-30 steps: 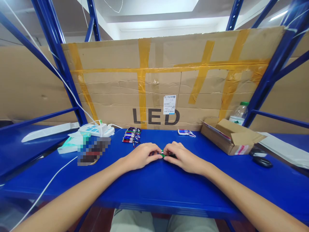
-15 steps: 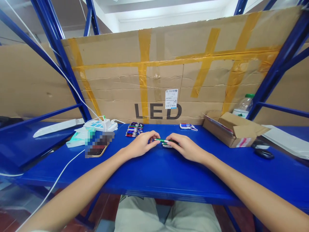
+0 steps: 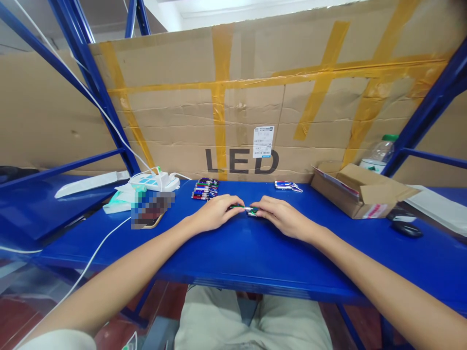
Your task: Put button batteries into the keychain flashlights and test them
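My left hand [image 3: 218, 212] is closed, pinching a slim green-and-silver keychain flashlight [image 3: 247, 208] between thumb and fingers. My right hand [image 3: 279, 217] is also closed, its fingertips gripping the right end of the same flashlight. Just beneath it, another small silver-and-dark piece [image 3: 251, 214] shows, partly covered by the right fingers. Beyond the left hand lies a row of several keychain flashlights [image 3: 205, 188] in red, blue, green and dark colours. A smaller group of blue-and-silver ones with a clip [image 3: 286, 185] rests beyond the right hand.
Everything sits on a blue shelf table [image 3: 233, 257], backed by a tall cardboard sheet [image 3: 175, 121]. To the left are a phone [image 3: 153, 211], a tissue pack [image 3: 122, 200] and a white power strip [image 3: 160, 181]. On the right stand an open cardboard box [image 3: 359, 189], a bottle [image 3: 381, 153] and a black mouse [image 3: 406, 229].
The left fingers now cover most of the flashlight's green body, and its silver part shows between the hands. The hands are slightly closer together. The head view has tilted down a little.
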Demonstrator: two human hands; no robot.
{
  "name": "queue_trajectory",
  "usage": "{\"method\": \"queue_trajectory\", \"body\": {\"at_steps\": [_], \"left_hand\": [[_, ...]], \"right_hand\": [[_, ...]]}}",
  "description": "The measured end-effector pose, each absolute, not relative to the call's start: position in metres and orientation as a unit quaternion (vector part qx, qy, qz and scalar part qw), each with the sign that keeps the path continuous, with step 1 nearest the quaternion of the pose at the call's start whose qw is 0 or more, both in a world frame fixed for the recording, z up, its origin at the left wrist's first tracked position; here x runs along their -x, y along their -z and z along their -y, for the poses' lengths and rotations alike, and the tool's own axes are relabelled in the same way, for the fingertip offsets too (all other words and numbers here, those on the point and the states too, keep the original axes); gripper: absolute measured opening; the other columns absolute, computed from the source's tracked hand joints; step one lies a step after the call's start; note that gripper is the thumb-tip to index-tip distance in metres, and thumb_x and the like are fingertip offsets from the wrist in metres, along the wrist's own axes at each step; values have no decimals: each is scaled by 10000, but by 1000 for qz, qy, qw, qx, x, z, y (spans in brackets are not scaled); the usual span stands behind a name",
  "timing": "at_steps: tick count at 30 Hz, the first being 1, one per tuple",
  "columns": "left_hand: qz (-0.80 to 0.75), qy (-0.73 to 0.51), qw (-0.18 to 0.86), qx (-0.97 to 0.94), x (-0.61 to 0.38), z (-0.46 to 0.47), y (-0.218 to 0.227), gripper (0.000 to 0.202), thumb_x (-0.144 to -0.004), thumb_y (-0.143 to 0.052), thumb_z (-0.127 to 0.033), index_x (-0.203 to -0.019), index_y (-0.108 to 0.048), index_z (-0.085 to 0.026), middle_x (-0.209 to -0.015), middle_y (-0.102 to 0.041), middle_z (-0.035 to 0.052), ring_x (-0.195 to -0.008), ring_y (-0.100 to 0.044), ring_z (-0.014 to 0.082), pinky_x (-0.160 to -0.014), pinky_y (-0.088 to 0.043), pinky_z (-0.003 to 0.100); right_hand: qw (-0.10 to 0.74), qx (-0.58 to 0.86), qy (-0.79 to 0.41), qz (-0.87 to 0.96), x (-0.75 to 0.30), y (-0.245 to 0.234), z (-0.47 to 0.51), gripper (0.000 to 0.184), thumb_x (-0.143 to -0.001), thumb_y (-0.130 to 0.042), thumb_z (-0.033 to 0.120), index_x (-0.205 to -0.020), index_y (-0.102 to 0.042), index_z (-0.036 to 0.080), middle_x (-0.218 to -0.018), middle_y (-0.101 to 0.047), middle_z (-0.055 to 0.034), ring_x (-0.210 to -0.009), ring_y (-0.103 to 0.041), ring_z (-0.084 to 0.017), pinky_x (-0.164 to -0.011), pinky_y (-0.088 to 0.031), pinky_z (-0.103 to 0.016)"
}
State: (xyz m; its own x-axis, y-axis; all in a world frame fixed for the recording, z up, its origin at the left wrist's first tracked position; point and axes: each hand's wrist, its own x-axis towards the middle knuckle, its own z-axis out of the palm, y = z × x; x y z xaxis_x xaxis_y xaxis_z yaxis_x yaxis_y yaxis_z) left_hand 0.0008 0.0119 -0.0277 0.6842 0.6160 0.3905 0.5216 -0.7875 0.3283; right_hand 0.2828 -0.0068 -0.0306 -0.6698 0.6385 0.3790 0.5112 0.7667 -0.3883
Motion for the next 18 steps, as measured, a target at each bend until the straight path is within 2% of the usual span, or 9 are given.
{"method": "queue_trajectory", "body": {"at_steps": [4, 10, 18], "left_hand": [[-289, -229, 106, -924, -3, -9, 27, 331, -1144, -545, -425, -1327, -724, -216, -1266, -782, 81, -1155, -719, 250, -1021, -517, 357], [-278, -210, 80, -934, -1, -10, 27, 340, -1135, -567, -435, -1278, -762, -197, -1186, -790, 93, -1125, -718, 258, -991, -517, 351], [-286, -224, 73, -929, -2, -8, 26, 316, -1157, -518, -411, -1267, -734, -208, -1243, -790, 73, -1139, -705, 251, -1027, -509, 371]], "right_hand": [[234, 308, -108, 916, -281, 29, 11, 419, -1170, -384, 403, -1336, -728, 231, -1009, -638, -89, -938, -647, -253, -856, -531, -372], [237, 304, -102, 917, -280, 29, 10, 403, -1168, -406, 369, -1406, -704, 239, -999, -621, -80, -936, -644, -249, -852, -527, -367], [218, 299, -71, 926, -283, 32, 7, 409, -1173, -367, 353, -1367, -697, 209, -1075, -698, -123, -997, -673, -278, -881, -547, -399]]}}
